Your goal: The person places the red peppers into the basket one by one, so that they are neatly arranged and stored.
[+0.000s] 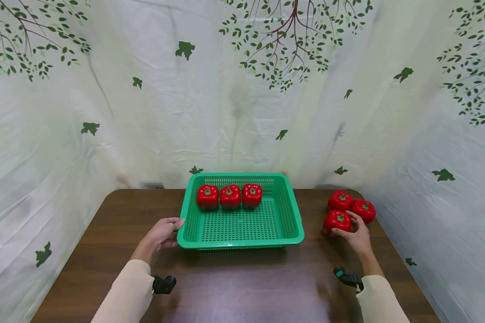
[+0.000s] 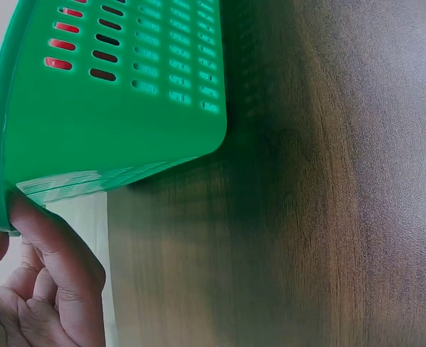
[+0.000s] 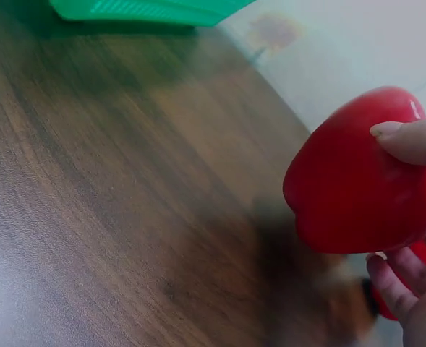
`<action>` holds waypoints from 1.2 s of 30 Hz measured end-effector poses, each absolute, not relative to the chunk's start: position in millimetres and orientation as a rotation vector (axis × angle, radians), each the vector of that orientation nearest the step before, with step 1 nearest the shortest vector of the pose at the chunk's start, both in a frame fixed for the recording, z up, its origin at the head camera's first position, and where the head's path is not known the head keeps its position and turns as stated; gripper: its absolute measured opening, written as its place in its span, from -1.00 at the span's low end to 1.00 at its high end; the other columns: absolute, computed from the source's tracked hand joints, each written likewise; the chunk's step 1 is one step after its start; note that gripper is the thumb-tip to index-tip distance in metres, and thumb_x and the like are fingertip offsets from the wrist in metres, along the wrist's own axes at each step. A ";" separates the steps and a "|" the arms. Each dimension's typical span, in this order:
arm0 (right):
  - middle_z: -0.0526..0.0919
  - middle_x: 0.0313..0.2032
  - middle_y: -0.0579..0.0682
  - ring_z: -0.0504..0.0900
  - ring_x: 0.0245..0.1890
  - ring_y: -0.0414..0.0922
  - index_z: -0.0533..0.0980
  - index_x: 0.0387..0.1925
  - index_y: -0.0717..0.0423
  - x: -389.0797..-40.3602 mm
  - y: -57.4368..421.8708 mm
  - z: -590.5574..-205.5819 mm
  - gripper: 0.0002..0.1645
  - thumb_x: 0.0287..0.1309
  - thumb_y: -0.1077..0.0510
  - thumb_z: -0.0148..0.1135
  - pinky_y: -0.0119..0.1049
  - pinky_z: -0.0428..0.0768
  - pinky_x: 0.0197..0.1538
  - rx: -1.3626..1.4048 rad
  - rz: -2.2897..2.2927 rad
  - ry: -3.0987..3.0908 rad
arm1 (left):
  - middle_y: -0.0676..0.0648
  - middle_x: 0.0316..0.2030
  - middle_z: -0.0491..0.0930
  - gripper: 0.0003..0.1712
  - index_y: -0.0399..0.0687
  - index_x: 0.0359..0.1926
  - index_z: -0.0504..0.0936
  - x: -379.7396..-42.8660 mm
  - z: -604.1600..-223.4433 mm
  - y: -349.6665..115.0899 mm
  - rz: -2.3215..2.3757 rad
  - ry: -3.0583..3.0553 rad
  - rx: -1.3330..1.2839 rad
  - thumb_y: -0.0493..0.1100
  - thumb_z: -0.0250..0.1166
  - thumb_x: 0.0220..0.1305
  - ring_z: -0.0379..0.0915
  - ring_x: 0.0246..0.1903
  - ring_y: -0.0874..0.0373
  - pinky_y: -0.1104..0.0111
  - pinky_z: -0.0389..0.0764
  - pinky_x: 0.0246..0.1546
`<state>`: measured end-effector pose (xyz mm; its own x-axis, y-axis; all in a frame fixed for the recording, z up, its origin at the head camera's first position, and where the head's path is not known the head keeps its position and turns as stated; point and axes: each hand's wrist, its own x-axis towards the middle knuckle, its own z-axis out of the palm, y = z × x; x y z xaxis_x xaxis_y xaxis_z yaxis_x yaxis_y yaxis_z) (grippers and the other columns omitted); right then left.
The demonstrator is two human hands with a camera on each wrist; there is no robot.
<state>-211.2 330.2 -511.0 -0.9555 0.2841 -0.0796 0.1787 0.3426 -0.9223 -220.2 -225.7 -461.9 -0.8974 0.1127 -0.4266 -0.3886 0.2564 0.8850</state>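
Note:
A green plastic basket [image 1: 242, 243] with perforated walls sits on the table, and three red bell peppers [image 1: 230, 197] stand in a row along its far side. At the basket's left rim is my left hand [image 1: 164, 233]; in the left wrist view its thumb and a finger [image 2: 64, 264] pinch the rim corner. My right hand [image 1: 357, 235] grips a red bell pepper [image 3: 357, 181] between thumb and fingers at the table's right side. Two more red bell peppers [image 1: 340, 200] lie just behind it. The right wrist view shows the gripped pepper tilted, seemingly above the wood.
The brown wooden table [image 1: 242, 287] ends at a far edge close behind the basket. A pale cloth curtain [image 1: 234, 112] printed with leaves and branches surrounds the far side and both flanks. A black wrist device [image 1: 163, 284] sits at my left sleeve.

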 end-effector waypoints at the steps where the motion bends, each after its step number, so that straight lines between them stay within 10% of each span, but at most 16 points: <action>1: 0.10 0.37 0.33 0.12 0.32 0.26 0.00 0.45 0.14 -210.5 329.6 -509.5 0.00 0.12 0.18 0.37 0.16 0.34 0.23 -0.430 1.702 -2.497 | -0.13 -0.19 0.60 -0.46 -0.42 0.24 0.29 -220.1 -462.0 -226.2 1.681 2.127 -0.249 -0.04 -0.02 0.50 0.59 -0.31 0.11 0.26 0.61 -0.25; 10: 0.18 0.34 0.29 0.25 0.23 0.19 0.03 0.43 0.12 -206.6 328.0 -493.0 -0.01 0.12 0.07 0.39 -0.45 0.49 -0.12 -0.263 1.694 -2.542 | -0.11 -0.20 0.61 -0.45 -0.43 0.26 0.27 -221.2 -461.8 -227.6 1.698 2.112 -0.235 -0.04 -0.03 0.50 0.59 -0.32 0.13 0.27 0.61 -0.27; 36: 0.25 0.31 0.27 0.31 0.18 0.14 0.13 0.38 0.12 -212.0 307.1 -442.8 -0.09 0.08 0.20 0.40 -0.41 0.57 -0.12 0.137 1.719 -2.541 | -0.07 -0.27 0.61 -0.49 -0.43 0.22 0.30 -222.2 -464.7 -228.6 1.713 2.091 -0.234 -0.06 -0.02 0.50 0.59 -0.34 0.14 0.28 0.61 -0.28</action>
<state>-212.0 307.1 -442.8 -0.9935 -0.0346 0.1082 -0.1133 0.3703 -0.9220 -222.2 -228.6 -464.7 -0.8954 0.1354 -0.4242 -0.3892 0.2248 0.8933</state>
